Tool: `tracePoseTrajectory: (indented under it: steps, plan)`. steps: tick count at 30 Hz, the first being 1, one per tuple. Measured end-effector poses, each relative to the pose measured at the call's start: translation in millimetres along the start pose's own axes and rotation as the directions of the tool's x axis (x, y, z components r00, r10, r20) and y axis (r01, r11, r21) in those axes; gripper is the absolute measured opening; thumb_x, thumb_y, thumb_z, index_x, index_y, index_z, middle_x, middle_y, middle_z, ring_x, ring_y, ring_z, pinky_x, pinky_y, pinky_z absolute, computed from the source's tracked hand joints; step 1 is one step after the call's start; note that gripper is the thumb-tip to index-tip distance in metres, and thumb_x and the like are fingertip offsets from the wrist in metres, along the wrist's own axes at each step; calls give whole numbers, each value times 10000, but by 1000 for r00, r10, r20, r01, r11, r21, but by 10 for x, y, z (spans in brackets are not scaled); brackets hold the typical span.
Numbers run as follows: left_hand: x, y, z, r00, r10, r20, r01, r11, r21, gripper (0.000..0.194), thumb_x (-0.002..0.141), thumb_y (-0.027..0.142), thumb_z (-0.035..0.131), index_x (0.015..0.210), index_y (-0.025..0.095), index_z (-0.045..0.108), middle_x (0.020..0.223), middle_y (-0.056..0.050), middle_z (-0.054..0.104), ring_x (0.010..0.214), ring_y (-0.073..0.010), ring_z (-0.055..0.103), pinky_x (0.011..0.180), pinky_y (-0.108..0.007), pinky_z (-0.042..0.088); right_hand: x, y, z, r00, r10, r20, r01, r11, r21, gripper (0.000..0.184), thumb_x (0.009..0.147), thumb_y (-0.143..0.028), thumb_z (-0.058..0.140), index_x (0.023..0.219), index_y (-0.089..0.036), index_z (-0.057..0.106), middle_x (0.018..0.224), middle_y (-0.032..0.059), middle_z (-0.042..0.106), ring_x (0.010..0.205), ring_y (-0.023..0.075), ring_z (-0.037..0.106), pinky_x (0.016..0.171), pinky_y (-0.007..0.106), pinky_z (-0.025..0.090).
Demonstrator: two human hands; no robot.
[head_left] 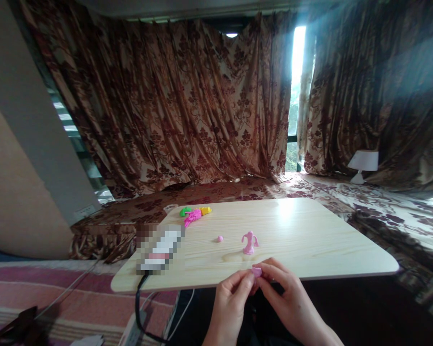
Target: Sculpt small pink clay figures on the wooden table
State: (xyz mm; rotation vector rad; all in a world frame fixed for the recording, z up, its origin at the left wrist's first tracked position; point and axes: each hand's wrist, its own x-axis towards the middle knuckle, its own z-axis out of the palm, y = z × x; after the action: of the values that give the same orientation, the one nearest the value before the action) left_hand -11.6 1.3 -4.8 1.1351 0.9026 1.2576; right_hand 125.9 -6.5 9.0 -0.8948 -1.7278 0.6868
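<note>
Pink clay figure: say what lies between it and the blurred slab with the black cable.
In the head view, one small pink ball lies between, on the pale wood-grain table, nearer the figure.

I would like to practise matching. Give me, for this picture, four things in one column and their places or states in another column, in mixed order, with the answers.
1. Lamp
2. Figure
3. Ball
4. Piece

A. on the table, round and small
B. held between left hand and right hand
C. white, beyond the table
D. standing, two side parts hanging down

Pairs: 1-C, 2-D, 3-A, 4-B
</note>
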Motion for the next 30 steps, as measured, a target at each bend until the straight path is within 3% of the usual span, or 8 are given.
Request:
tracePoseTrajectory:
  steps: [6,13,20,24,30]
  plan:
    - [3,-2,22,998,-26,-50,26,1000,3,253,680,343,680,814,129,701,721,-57,689,704,-162,609,718,-250,482,-5,-12,-13,1000,-14,26,14,1000,8,143,872,-211,473,903,-189,611,868,34,563,796,143,549,712,246,449]
    - [-14,27,9,999,48,-21,-44,987,153,237,733,347,629,842,143,685,792,-50,687,805,-173,597,759,-228,456,-4,61,10,998,15,-69,-17,1000,-23,159,891,-225,443,800,-180,565,777,17,542,718,132,524,661,245,428]
    - [-11,42,24,999,35,14,-36,992,121,230,752,353,612,759,126,646,695,-21,638,690,-116,550,670,-187,436,26,-5,-27,999,6,45,-5,1000,-4,188,897,-230,437,882,-189,620,806,21,555,751,131,540,691,234,435]
    - [-20,63,32,997,80,8,-80,991,110,214,776,340,587,770,135,648,733,-25,650,733,-124,568,710,-193,441,28,17,-20,999,49,-6,-49,998,39,184,895,-250,446,961,-191,608,822,22,567,768,135,546,699,233,437]
    - [8,39,-6,998,56,-21,-52,984,168,230,740,341,625,833,136,671,816,-57,690,787,-161,602,759,-225,455,20,30,-19,997,72,-10,-72,997,31,177,879,-258,476,797,-184,615,754,5,578,709,125,544,661,223,425]
